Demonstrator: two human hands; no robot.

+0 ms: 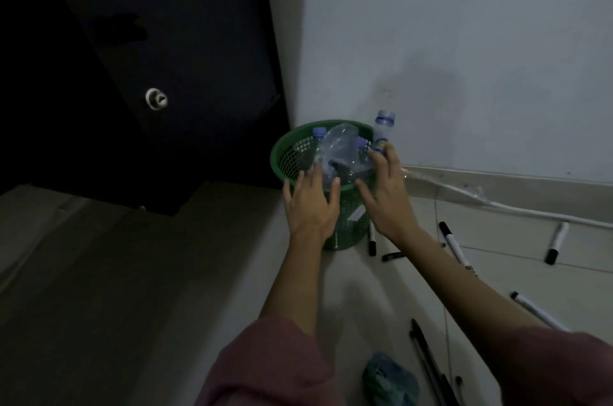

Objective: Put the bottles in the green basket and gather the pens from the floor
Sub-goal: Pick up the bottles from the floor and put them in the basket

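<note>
- Dim corner of a room: pale tiled floor (pixel 212 273), grey-white wall (pixel 464 40) on the right, dark door (pixel 172 40) on the left with a small round white fitting (pixel 156 99).
- Green basket (pixel 292 143) stood on the floor at the foot of the wall, just beside the door. Mesh sides, solid rim.
- Inside it: clear plastic bottles (pixel 341 146) piled above the rim, at least two blue caps showing (exact count not readable in the low light).
- Left hand (pixel 311 206) was spread flat against the near side of the basket, fingers apart, holding nothing.
- Right hand (pixel 388 193) was at the basket's right rim; its fingertips closed round the lower end of a small bottle (pixel 383 131) with blue bands, held upright above the rim against the wall.
- Pens lay scattered on the floor right of the basket: one marker (pixel 372 241) touching or nearly touching the basket's base, a short dark one (pixel 393 256) near it, a long white marker (pixel 452 244) partly behind the right forearm, another (pixel 557 243) close to the skirting, one more (pixel 537 311) nearer the person.
- Thin black pens (pixel 428 359) lay together at the bottom edge, beside a crumpled blue-green bag (pixel 391 379).
- Pink sleeves (pixel 265 365) on both arms.
</note>
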